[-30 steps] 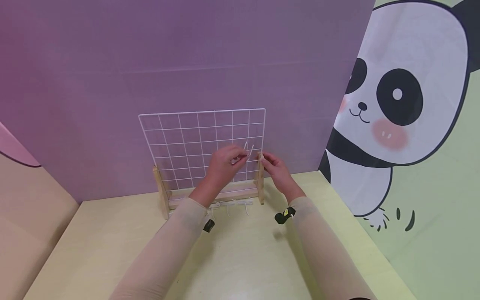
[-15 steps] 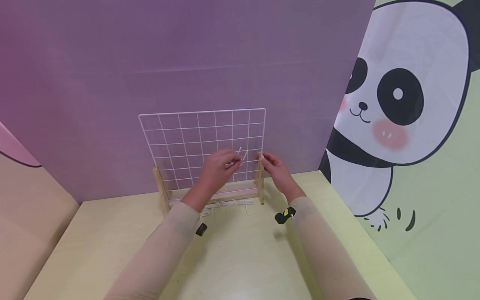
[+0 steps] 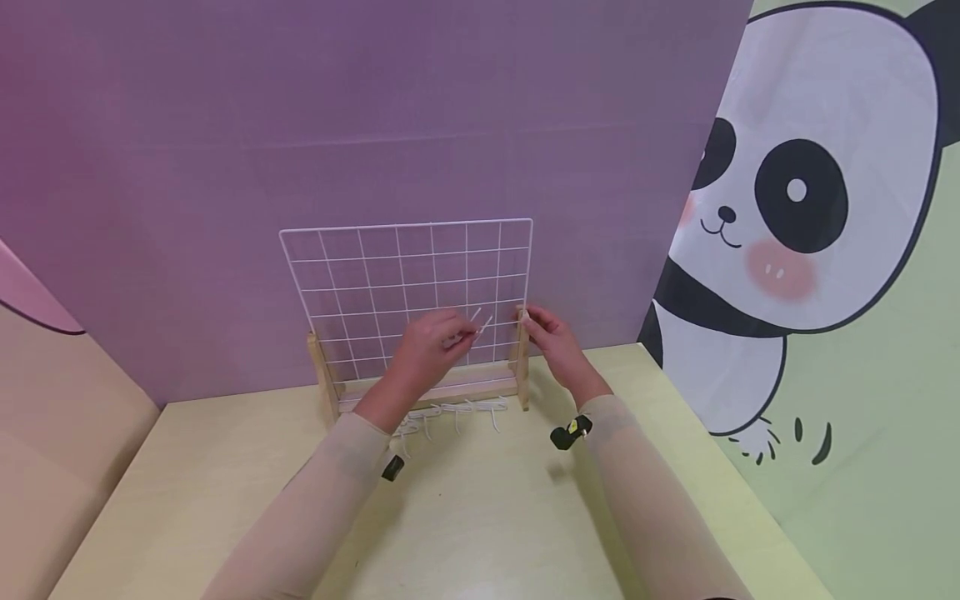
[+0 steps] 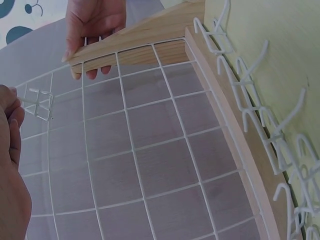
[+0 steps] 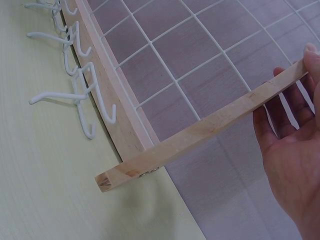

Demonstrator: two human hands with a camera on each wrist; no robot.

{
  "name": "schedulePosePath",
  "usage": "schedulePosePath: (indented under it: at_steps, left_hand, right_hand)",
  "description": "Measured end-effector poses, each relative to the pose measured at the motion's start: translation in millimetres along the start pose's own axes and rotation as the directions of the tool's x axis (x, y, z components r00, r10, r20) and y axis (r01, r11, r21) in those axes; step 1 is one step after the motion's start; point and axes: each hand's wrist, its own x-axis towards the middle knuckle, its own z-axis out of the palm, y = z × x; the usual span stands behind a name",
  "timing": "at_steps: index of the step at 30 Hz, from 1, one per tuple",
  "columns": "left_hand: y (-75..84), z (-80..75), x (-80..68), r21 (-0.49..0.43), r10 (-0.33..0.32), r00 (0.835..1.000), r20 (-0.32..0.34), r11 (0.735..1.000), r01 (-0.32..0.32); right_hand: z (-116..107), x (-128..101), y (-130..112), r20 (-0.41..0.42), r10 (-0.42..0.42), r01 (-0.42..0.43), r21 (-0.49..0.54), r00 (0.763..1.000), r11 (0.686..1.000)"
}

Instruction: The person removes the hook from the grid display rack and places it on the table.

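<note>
A white wire grid panel (image 3: 405,225) stands upright in a wooden base with a post at each side. My left hand (image 3: 422,350) pinches a small white wire hook (image 4: 50,106) in front of the grid's right part. The hook's prongs (image 3: 486,323) point up toward the grid; whether they touch its wires I cannot tell. My right hand (image 3: 553,342) grips the upper end of the right wooden post (image 5: 200,127), thumb on one side and fingers on the other.
Several more white wire hooks (image 5: 60,95) lie in a row on the pale table (image 3: 480,517), along the front of the base. A purple backdrop (image 3: 405,100) hangs behind the grid. The left post (image 3: 320,379) stands at the grid's other side.
My left hand has moved left and down with the hook, in front of the grid. My right hand stays on the post.
</note>
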Motion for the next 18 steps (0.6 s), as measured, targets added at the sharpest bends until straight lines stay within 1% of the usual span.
schedulePosePath:
  at_steps: [7,12,18]
  left_hand:
    - [-0.8,-1.9,-7.2,-0.012,0.003,1.0,0.024,1.0,-0.003]
    - [-1.4,-2.7,-12.3,0.002,0.014,0.999,0.03,1.0,-0.014]
    - [-1.6,-2.8,-19.7,0.028,-0.008,0.998,0.066,1.0,0.006]
  right_hand:
    - [-0.3,-0.4,0.5,0.003,0.013,-0.013,-0.009,1.0,1.0]
    - [0.6,-0.2,-0.5,-0.005,0.015,-0.015,0.003,1.0,1.0]
    - [1.4,-0.2,-1.2,-0.008,0.012,-0.012,0.009,1.0,1.0]
